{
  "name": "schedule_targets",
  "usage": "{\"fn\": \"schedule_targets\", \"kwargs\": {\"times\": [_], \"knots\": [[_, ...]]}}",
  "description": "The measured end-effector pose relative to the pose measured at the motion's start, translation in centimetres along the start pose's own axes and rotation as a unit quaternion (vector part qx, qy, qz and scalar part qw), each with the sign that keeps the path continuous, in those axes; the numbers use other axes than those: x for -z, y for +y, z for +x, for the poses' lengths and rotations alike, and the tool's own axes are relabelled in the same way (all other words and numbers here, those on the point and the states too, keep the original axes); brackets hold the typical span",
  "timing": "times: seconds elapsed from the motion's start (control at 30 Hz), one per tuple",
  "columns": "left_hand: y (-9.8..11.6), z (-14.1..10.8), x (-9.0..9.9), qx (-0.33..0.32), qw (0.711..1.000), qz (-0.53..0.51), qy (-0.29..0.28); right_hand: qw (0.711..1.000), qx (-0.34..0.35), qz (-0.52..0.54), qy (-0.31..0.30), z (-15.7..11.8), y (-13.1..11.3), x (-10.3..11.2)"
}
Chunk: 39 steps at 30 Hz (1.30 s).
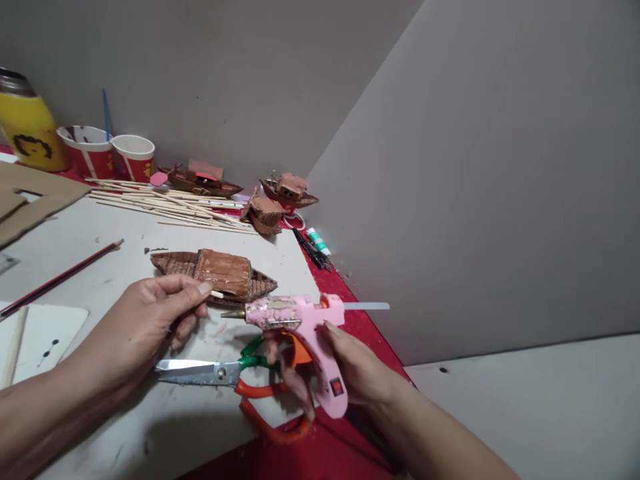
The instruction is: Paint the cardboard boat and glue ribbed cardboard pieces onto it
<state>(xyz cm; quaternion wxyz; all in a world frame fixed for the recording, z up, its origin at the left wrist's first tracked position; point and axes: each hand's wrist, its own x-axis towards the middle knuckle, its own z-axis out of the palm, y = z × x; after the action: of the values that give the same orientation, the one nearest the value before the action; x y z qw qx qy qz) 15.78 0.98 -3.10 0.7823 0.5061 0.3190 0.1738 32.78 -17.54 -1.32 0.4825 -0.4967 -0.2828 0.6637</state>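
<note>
My left hand [155, 317] is closed in a pinch, with the pale tip of a small wooden stick [217, 294] poking out past the thumb and forefinger. My right hand [350, 360] grips a pink hot glue gun [320, 347], fingers around its handle near the orange trigger. The gun's metal nozzle points left, close to my left fingertips, and a glue stick [367, 306] sticks out of its back. Just beyond both hands sits a brown model boat [225, 270] with a curved roof. Scissors [225, 373] with green and orange handles lie below, partly hidden by my right fingers.
Thin wooden sticks [170, 203] lie in a pile at the back, near more model boats [287, 190]. Two paper cups [134, 157] and a yellow bottle [33, 130] stand at the back left. A pencil [60, 279] and cardboard [45, 193] lie left. A wall [450, 200] bounds the right.
</note>
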Motion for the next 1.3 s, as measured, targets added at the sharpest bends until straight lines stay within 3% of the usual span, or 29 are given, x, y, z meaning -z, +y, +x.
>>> {"fn": "schedule_targets", "kwargs": {"times": [0.1,0.27,0.37,0.63,0.83,1.07,1.3], "knots": [[-0.2,0.3,0.2,0.003,1.000,-0.013,0.008,0.998,0.002,-0.041,0.041,-0.9,-0.2,0.5],[0.0,0.1,0.1,0.004,1.000,-0.007,0.004,0.967,0.102,-0.086,0.215,-2.4,-0.3,1.3],[0.5,-0.2,-0.1,-0.005,1.000,0.002,-0.003,0.952,0.140,-0.082,0.260,-3.8,-0.4,1.7],[0.7,-0.5,-0.2,-0.005,1.000,0.013,0.004,0.942,0.180,-0.057,0.279,-7.0,0.6,2.2],[1.3,-0.5,-0.1,0.049,0.998,0.043,0.021,0.947,0.209,-0.024,0.244,-7.0,1.1,2.2],[1.3,-0.4,-0.3,0.068,0.996,0.041,0.050,0.949,0.215,-0.032,0.229,-6.9,1.3,2.2],[0.0,0.9,0.7,0.012,0.997,0.046,0.066,0.945,0.248,-0.025,0.213,-7.1,1.7,2.6]]}}
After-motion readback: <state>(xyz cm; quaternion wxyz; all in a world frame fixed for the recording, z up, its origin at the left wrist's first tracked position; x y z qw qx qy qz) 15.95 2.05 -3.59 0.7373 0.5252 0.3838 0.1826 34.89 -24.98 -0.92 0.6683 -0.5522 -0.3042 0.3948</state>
